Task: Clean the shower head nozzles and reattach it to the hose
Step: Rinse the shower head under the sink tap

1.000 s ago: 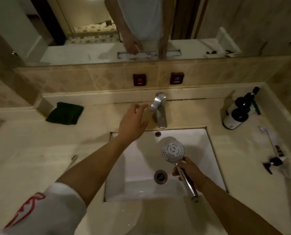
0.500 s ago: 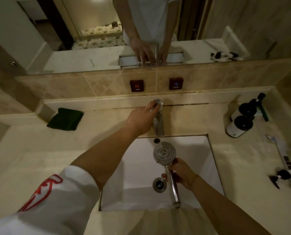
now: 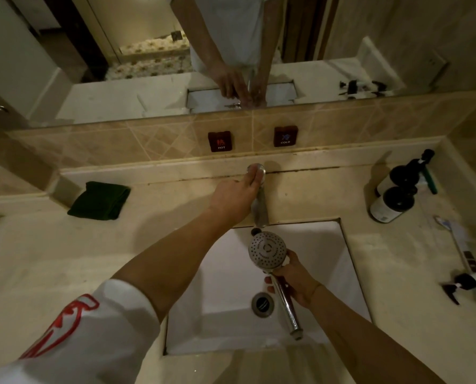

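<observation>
Right hand (image 3: 293,278) grasping the chrome handle of the shower head (image 3: 267,250), fingers and thumb wrapped round it just below the round face; the nozzle face points up toward the camera and lies beyond the knuckles, directly under the spout of the faucet (image 3: 260,207), while the free end of the handle projects back past the wrist, over the near part of the sink (image 3: 300,239). The drain (image 3: 262,304) sits just left of the handle. Left hand (image 3: 235,202) reaching forward across the basin, its fingers laid over the faucet lever (image 3: 256,173); whether they curl round it cannot be told. A white sleeve (image 3: 92,328) with red print covers the left upper arm. On the tabletop (image 3: 65,259): a folded dark green cloth (image 3: 99,200) far left, two dark pump bottles (image 3: 397,194) far right, a toothbrush (image 3: 453,239) nearer. Tiles marked HOT (image 3: 219,141) and COLD (image 3: 285,136) sit on the wall behind, below the mirror (image 3: 328,45).
</observation>
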A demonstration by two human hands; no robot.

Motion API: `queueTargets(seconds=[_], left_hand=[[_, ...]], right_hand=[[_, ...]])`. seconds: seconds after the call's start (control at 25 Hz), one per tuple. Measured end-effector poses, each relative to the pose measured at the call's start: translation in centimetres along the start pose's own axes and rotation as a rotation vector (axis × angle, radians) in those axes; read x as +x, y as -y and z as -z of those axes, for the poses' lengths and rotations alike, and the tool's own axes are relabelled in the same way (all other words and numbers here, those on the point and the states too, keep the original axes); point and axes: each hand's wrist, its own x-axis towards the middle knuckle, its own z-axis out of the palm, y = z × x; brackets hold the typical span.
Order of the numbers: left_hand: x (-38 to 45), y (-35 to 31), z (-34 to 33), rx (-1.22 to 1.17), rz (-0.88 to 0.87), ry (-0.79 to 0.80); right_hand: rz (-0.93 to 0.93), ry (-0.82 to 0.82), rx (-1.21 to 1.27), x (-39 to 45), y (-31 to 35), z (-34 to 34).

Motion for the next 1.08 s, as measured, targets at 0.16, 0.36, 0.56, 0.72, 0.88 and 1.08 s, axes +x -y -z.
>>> queueTargets(seconds=[0.16,0.36,0.56,0.72,0.88,1.08], left_hand=[[0.0,0.1,0.6,0.025,-0.024,0.009],[0.7,0.3,2.5,0.054,-0.014,0.037],[0.6,0.4,2.8,0.044,-0.022,0.062],[0.8,0.5,2.5,0.053,-0.049,0.047],[0.8,0.4,2.1,0.038,-0.055,0.02],[0.8,0.3,1.6,0.008,-0.111,0.055]], right_hand=[[0.025,-0.019,-0.009,0.2,0.0,-0.4],[0.01,-0.007,-0.013,0.3,0.0,-0.2],[-0.03,0.003,-0.025,0.4,-0.3,-0.2],[-0.048,0.012,-0.028,0.6,-0.9,-0.2],[-0.054,0.011,-0.002,0.7,-1.0,-0.3],[-0.071,0.042,0.035,0.6,-0.7,-0.4]])
